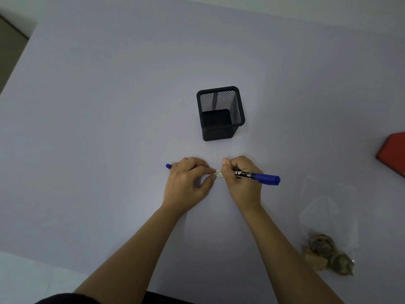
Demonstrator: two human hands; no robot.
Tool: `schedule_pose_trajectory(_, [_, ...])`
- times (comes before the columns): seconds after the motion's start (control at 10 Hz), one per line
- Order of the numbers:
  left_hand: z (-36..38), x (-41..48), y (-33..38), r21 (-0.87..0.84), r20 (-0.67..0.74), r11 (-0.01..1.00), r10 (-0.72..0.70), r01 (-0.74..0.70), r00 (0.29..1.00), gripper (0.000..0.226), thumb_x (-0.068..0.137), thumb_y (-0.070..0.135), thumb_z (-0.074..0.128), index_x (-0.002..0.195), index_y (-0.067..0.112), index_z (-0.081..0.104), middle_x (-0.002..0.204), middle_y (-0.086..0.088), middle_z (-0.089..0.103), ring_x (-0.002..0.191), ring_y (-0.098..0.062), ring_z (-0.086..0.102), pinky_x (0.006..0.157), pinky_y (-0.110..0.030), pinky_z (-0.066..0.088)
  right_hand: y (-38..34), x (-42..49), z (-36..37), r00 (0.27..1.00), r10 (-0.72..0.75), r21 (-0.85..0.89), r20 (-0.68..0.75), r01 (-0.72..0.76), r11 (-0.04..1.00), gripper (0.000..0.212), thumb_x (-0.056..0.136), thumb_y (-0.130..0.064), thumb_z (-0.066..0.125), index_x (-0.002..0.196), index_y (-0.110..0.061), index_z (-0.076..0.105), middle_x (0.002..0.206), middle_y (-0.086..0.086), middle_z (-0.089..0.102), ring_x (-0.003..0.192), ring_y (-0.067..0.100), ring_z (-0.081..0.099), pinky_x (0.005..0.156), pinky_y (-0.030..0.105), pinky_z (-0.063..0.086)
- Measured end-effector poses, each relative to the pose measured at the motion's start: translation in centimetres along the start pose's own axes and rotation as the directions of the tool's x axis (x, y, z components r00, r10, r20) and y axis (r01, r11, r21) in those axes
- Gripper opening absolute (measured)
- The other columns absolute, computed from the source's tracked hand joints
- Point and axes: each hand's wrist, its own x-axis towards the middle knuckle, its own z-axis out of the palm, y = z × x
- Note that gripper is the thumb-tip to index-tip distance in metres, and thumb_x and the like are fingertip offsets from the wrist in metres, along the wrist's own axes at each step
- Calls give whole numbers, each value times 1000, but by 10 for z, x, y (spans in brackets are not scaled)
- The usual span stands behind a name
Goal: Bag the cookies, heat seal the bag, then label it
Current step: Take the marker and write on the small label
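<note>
Near the middle of the worktop (109,106) the left hand (186,183) pinches a small white label (218,174) between thumb and forefinger, and a small blue piece (168,166) pokes out past its knuckles. The right hand (240,178) is curled round a blue-ended marker (258,177). The clear bag (328,207) of cookies (326,255) lies towards the near right corner. A black mesh pen cup (220,132) stands beyond the hands, and a red object (392,152) sits at the right edge

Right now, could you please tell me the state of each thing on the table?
Pen holder: upright, empty.
Marker: gripped by right hand, tip hidden.
Label: on table, pinched by left hand.
Small blue piece: by left hand, held or loose unclear.
Bag: lying flat, cookies inside, seal unclear.
</note>
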Motion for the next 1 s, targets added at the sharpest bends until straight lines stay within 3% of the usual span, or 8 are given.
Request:
schedule_pose_trajectory(0.7, [-1, -1, -1, 5, 5, 1000, 4, -4, 1000, 13, 80, 28, 70, 88, 18, 74, 88, 3, 67, 80, -11, 57, 71, -35, 48, -2, 0, 1, 999, -4, -11, 45, 5, 1000, 28, 87, -31, 51, 63, -17, 46, 56, -17, 40, 54, 3, 47, 51, 7, 38])
schedule_pose_trajectory(1.0, [0, -1, -1, 12, -1, 1000, 4, -4, 1000, 12, 80, 28, 71, 87, 18, 74, 88, 3, 67, 80, -12, 57, 70, -36, 48, 0, -1, 1, 999, -6, -23, 46, 7, 1000, 35, 87, -30, 52, 59, -8, 47, 55, -6, 42, 52, 4, 42, 49, 10, 36])
